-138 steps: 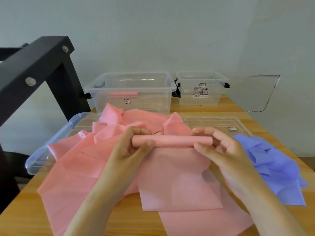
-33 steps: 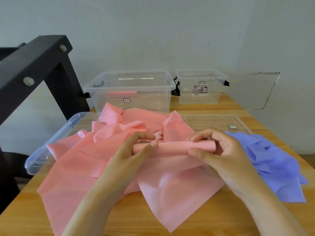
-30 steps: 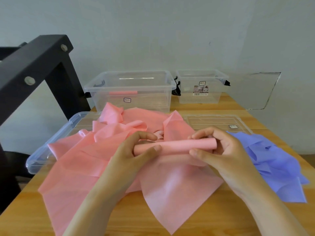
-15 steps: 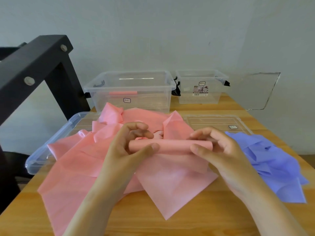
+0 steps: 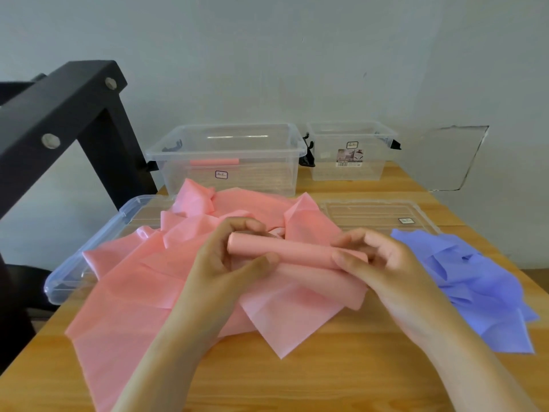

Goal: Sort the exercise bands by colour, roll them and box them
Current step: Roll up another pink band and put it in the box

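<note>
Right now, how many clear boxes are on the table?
2. The larger box stands behind the pink bands; the smaller box stands to its right. None seems hidden.

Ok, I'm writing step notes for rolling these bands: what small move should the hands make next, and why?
Probably turn the half-rolled pink rubber band to wind in its loose flap. The left hand and right hand grip the roll's ends, but the flap lies unrolled on the wooden table, so boxing seems premature.

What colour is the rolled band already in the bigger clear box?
Pink. The rolled band shows best in the head view, through the clear box wall.
</note>
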Demonstrator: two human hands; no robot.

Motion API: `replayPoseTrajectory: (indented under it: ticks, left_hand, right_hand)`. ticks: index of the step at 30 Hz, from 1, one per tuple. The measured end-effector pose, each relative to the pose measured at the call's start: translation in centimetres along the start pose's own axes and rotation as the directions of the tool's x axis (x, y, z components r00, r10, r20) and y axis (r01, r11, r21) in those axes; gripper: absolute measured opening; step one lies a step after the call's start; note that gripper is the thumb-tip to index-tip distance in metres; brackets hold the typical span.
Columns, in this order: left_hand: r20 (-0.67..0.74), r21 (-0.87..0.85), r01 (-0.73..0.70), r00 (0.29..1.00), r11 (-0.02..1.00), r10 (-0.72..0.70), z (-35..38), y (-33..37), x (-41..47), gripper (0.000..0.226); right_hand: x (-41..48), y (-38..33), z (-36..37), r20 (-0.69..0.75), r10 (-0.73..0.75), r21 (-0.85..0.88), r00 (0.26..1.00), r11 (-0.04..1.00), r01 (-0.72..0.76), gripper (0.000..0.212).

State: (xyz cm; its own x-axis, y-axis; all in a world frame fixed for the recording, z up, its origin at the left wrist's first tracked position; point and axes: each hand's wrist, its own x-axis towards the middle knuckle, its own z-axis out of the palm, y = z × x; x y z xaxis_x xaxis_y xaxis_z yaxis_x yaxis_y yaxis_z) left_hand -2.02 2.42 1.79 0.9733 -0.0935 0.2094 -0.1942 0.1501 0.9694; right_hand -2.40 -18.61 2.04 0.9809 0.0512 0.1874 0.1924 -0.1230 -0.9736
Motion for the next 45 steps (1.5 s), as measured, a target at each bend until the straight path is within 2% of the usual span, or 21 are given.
replayPoseTrajectory:
  ticks: [1,3,5,8,11,14,17,20,24,30,35,38,40,42,45]
  left_hand:
    - [0.005,0.019,0.036,0.999,0.999,-0.036,-0.1,-0.2,-0.1,0.031]
    - [0.005,0.164,0.105,0.994,0.981,-0.107,-0.1,-0.4,-0.2,0.03]
    - [0.008,0.236,0.099,0.995,0.967,-0.104,0.0,-0.6,-0.3,0.03]
    - [0.025,0.099,0.024,0.999,0.995,-0.026,0.3,-0.2,-0.2,0.02]
    - [0.02,0.016,0.005,1.0,1.0,-0.005,0.3,0.0,0.0,0.025]
    - [0.054,0.047,0.053,0.997,0.998,-0.055,-0.2,-0.6,0.0,0.031]
    - [0.047,0.133,0.117,0.991,0.984,-0.124,-0.3,-0.9,-0.1,0.031]
    - [0.014,0.117,0.06,0.998,0.991,-0.062,-0.1,-0.5,-0.1,0.023]
    - [0.019,0.024,-0.01,1.0,1.0,0.009,0.3,0.1,-0.1,0.031]
    - [0.022,0.204,-0.009,1.0,0.979,0.005,0.3,-0.6,-0.3,0.029]
    - [-0.001,0.138,0.055,0.998,0.989,-0.055,0.3,0.0,-0.4,0.025]
    - [0.036,-0.094,0.168,0.986,0.981,-0.165,0.1,0.3,-0.2,0.021]
    - [0.055,-0.14,0.208,0.978,0.968,-0.202,0.0,0.4,-0.1,0.018]
    - [0.045,-0.099,0.208,0.978,0.973,-0.204,-0.2,0.0,0.0,0.018]
    - [0.003,0.113,0.144,0.989,0.983,-0.145,-0.1,-0.4,-0.1,0.026]
  right_hand:
    - [0.1,0.1,-0.1,-0.026,-0.012,-0.011,1.0,1.0,0.012,0.018]
    - [0.1,0.0,-0.2,-0.064,-0.053,0.02,0.997,0.998,0.054,0.018]
    - [0.0,-0.1,-0.3,-0.084,-0.09,0.087,0.992,0.992,0.097,0.023]
    - [0.1,-0.1,-0.2,-0.064,-0.073,0.183,0.995,0.98,0.083,0.023]
    - [0.2,0.2,-0.1,-0.031,0.008,0.131,0.999,0.991,-0.004,0.022]
    - [0.2,0.2,-0.1,-0.08,-0.016,0.073,0.997,0.997,0.022,0.018]
    - [0.2,0.1,-0.4,-0.101,-0.091,0.082,0.991,0.992,0.1,0.024]
    - [0.2,0.1,-0.2,-0.06,-0.089,0.16,0.994,0.982,0.098,0.031]
    - [0.3,0.5,-0.2,-0.022,0.01,0.138,1.0,0.99,-0.007,0.022]
    - [0.2,0.1,-0.1,-0.119,-0.118,0.149,0.986,0.98,0.135,0.021]
    - [0.2,0.2,-0.2,-0.091,-0.131,0.107,0.987,0.984,0.141,0.023]
    - [0.0,0.2,0.0,-0.058,-0.107,0.146,0.993,0.983,0.114,0.016]
    - [0.0,0.1,0.1,-0.049,-0.101,0.164,0.994,0.981,0.108,0.017]
    - [0.0,0.0,0.1,-0.059,-0.108,0.167,0.992,0.979,0.116,0.025]
    - [0.0,0.0,-0.1,-0.069,-0.116,0.185,0.991,0.974,0.127,0.019]
